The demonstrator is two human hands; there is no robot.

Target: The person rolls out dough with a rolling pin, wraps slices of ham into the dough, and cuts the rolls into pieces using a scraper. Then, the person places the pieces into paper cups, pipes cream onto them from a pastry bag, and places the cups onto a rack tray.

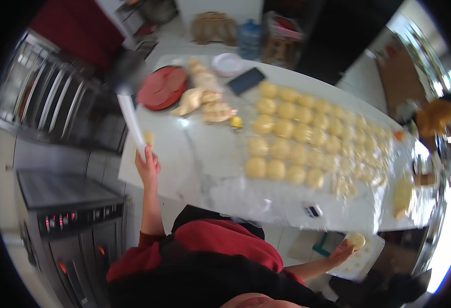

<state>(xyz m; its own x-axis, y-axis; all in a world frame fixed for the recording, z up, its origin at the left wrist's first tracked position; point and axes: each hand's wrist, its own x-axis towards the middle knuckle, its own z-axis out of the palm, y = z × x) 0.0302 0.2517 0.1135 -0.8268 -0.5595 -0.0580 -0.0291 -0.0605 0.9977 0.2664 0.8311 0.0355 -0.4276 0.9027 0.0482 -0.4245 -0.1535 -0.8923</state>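
Note:
My left hand (148, 163) is closed around the lower end of a long white rod (131, 120) at the table's left end. A blurred dark round shape (125, 72) is at the rod's far end; I cannot tell if they are joined. A small yellowish piece (148, 137), probably dough, is beside that hand. My right hand (341, 253), out past the table's near edge, holds a round dough ball (356, 241) in its fingers, above a white tray (365, 262) with small pale pieces. Rows of dough balls (302, 131) cover the table's right half, partly under clear plastic film (376, 197).
On the white table (184, 164) are a red round plate (162, 88), crumpled packaging (205, 95), a white bowl (228, 64), a dark flat slab (247, 81) and a small white timer (313, 210). An oven (76, 220) stands at left, a water jug (249, 40) behind.

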